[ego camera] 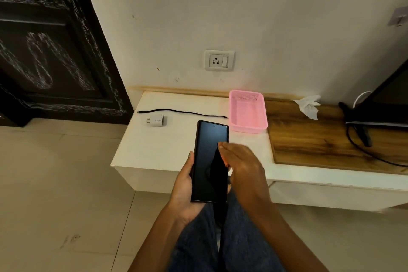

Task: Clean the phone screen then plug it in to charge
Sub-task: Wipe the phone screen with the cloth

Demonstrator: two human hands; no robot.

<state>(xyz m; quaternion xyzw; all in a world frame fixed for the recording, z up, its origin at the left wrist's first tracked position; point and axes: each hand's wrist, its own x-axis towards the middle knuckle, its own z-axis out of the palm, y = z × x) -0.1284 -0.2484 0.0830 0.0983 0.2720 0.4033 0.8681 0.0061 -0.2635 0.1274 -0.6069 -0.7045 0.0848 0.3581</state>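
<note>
The left hand [184, 185] holds the phone [209, 161] from below, screen up and dark, its grip curled round the left edge with the thumb tip on that edge. The right hand [240, 165] lies over the phone's right edge, fingers straight and close together, blurred; I cannot tell whether it touches the glass or has anything under it. The phone hangs in front of the white table [176, 146], over its near edge, above the person's jeans [242, 238].

On the table at 11 o'clock from the phone sits a white charger [156, 120], prongs toward 9 o'clock. Just behind it a black cable [183, 112] lies stretched out, apart from the charger. At 1 o'clock from the phone stands a pink basket [247, 111]. On the wall at 12 o'clock is a socket [219, 60]. At 2 o'clock a crumpled tissue [308, 105] lies on a wooden board [313, 139], beside a dark screen [386, 99] with its cords
</note>
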